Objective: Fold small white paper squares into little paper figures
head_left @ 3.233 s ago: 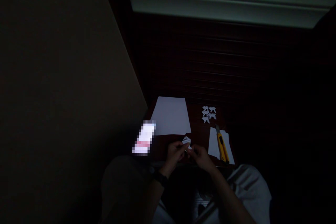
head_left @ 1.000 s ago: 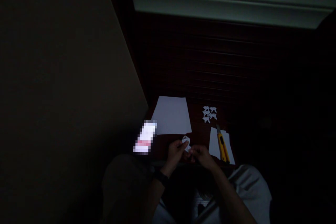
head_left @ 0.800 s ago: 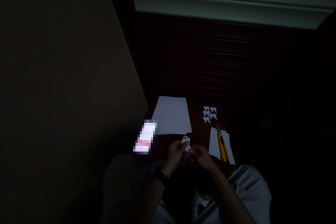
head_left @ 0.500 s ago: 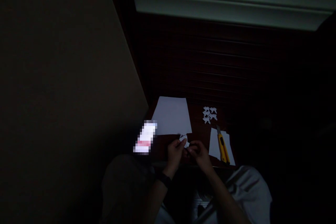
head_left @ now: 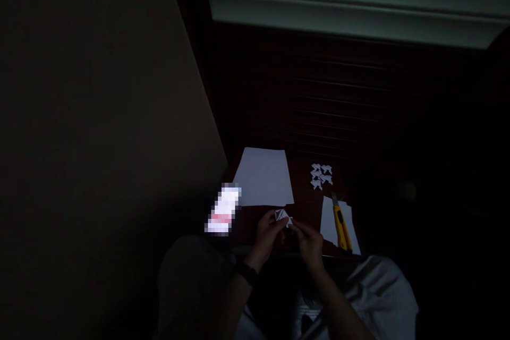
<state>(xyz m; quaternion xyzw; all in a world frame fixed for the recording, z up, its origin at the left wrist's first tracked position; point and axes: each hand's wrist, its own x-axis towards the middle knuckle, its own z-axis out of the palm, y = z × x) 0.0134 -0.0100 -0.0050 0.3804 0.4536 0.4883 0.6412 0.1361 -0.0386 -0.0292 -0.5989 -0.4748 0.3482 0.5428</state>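
Note:
Between my two hands is a small piece of folded white paper (head_left: pixel 282 216), held just over the near edge of the dark table (head_left: pixel 300 191). My left hand (head_left: pixel 266 234) pinches its left side, thumb on top. At its lower right corner, the fingertips of my right hand (head_left: pixel 309 241) are closed on the paper. To the right, a yellow utility knife (head_left: pixel 343 227) with its blade out lies on a stack of small white sheets (head_left: pixel 328 220). Farther back sit several little folded paper figures (head_left: pixel 321 176), grouped closely.
A large white sheet (head_left: pixel 263 175) lies at the table's back left. Beside it is a bright, blurred-out phone-like screen (head_left: pixel 223 210). A wall (head_left: pixel 179 133) rises on the left, and dark wooden panelling (head_left: pixel 319 95) stands behind the table. The room is dim.
The folded paper has turned in my hands and now shows a flatter, creased face. My right hand has shifted slightly down and right. The whole view has moved a little.

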